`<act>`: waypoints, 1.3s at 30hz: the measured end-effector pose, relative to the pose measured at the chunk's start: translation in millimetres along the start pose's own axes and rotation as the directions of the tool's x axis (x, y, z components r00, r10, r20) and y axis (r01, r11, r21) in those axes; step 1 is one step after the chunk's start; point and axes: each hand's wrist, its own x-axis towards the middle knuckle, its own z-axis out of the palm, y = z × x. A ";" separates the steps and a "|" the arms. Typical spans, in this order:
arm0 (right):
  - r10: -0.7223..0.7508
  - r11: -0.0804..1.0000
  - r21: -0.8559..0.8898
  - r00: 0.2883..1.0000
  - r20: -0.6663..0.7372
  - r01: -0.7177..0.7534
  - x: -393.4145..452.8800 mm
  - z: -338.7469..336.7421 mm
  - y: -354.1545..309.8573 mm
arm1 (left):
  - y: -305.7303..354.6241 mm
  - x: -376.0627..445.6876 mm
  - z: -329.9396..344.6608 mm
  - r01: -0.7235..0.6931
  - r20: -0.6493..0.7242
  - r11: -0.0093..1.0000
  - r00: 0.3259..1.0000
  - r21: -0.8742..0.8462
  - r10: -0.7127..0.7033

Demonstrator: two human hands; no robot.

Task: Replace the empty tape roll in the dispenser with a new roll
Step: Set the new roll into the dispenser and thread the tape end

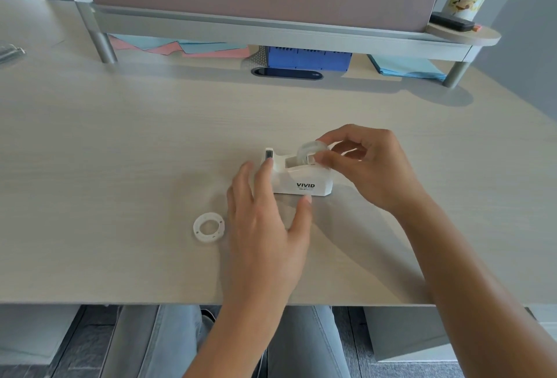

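Here the boxy white plastic dispenser (301, 177) carries a glossy clear tape roll (310, 153), pinched by the right hand (367, 166). The left hand (268, 224), fingers spread, braces the dispenser's cutter end, holding nothing; left of the dispenser lies a flat white ring-shaped core (208, 228).

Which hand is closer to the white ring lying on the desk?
Left. The left hand is just right of the ring, steadying the dispenser. The right hand is farther off, beyond the dispenser, holding the tape roll.
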 end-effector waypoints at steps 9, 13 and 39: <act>0.001 0.908 0.419 1.000 -0.028 0.010 -8.8 -3.7 -9.0 | 18.3 43.2 -6.3 -0.067 -0.060 0.955 0.997 -0.289 0.052; 0.026 0.852 0.523 0.999 0.033 -0.039 -13.5 -7.5 -14.4 | 21.8 49.5 -10.0 0.176 0.209 0.788 0.976 -0.590 -0.062; 0.037 0.748 0.636 0.968 0.246 -0.190 -19.2 -16.2 -5.4 | 12.6 49.2 -19.1 0.225 0.363 0.694 0.930 -0.683 0.055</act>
